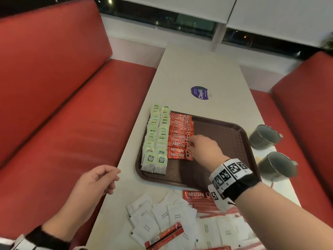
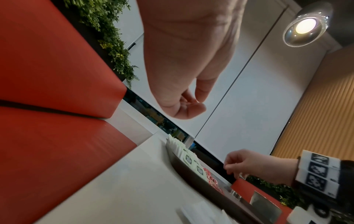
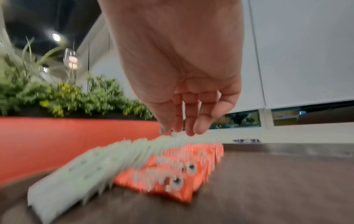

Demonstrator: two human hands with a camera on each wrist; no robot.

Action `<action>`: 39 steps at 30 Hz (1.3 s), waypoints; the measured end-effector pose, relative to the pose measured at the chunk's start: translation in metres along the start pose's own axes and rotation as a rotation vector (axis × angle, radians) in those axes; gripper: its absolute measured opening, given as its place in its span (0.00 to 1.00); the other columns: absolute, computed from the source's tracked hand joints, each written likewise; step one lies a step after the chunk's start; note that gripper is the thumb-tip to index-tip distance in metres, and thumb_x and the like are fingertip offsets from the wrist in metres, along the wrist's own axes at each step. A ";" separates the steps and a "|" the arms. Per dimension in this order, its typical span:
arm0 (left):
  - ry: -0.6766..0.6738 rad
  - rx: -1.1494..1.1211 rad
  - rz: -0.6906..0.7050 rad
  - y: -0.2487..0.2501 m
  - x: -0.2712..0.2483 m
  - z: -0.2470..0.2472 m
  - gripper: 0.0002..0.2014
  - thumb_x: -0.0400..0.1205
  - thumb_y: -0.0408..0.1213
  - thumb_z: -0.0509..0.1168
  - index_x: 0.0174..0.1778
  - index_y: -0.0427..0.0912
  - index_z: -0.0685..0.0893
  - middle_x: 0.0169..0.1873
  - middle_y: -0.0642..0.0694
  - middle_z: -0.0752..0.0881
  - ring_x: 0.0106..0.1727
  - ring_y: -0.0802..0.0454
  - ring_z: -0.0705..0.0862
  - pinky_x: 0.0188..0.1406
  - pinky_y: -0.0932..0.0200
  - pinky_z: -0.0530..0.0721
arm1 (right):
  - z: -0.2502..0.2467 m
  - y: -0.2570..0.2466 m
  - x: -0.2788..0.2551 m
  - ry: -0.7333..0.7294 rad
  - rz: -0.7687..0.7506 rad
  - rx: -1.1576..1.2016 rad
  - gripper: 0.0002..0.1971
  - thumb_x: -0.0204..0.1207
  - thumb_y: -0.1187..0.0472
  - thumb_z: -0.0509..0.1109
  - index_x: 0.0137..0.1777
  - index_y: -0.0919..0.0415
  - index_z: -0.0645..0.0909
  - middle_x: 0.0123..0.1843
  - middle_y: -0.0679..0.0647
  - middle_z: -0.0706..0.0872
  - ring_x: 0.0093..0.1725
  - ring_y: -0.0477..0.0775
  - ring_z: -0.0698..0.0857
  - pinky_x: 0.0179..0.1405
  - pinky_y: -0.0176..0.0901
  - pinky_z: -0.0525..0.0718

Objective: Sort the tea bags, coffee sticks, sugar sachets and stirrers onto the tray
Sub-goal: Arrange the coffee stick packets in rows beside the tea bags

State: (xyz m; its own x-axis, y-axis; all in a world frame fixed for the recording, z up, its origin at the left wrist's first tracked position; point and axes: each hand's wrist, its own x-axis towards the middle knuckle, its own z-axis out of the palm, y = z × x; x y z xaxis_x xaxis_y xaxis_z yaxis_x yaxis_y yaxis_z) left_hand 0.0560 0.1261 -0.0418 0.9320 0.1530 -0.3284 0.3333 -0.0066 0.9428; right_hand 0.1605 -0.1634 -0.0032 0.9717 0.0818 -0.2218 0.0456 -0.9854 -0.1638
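A brown tray [image 1: 216, 141] holds two rows of green-and-white tea bags [image 1: 156, 138] along its left side. Beside them lies a row of red coffee sticks [image 1: 178, 136]. My right hand [image 1: 192, 143] hangs over the right ends of these sticks, fingers pointing down and holding nothing. The right wrist view shows its fingertips [image 3: 182, 128] above the blurred tea bags [image 3: 86, 163] and coffee sticks [image 3: 172, 174]. My left hand [image 1: 110, 177] hovers at the table's left edge, loosely curled and empty. White sugar sachets [image 1: 162, 213] and loose coffee sticks [image 1: 196, 194] lie near me.
Two metal cups [image 1: 264, 137] [image 1: 277, 166] stand just right of the tray. A round purple sticker [image 1: 201, 92] is on the table beyond it. Red bench seats [image 1: 63, 105] flank the narrow table. The tray's right half [image 1: 225, 154] is bare.
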 end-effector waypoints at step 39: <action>-0.470 1.056 0.092 0.008 -0.104 0.141 0.09 0.78 0.32 0.66 0.36 0.43 0.73 0.34 0.43 0.88 0.34 0.45 0.83 0.35 0.48 0.80 | 0.069 0.118 -0.292 -0.354 0.347 0.094 0.28 0.72 0.25 0.57 0.37 0.51 0.75 0.33 0.44 0.79 0.35 0.46 0.80 0.39 0.39 0.81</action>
State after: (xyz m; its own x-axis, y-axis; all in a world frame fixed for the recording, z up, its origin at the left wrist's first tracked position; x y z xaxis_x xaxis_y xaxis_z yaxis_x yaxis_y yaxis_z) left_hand -0.0180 -0.0288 -0.0086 0.8461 -0.2712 -0.4589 0.0084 -0.8540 0.5202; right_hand -0.1335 -0.2931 -0.0238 0.7868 -0.1872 -0.5882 -0.3034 -0.9471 -0.1044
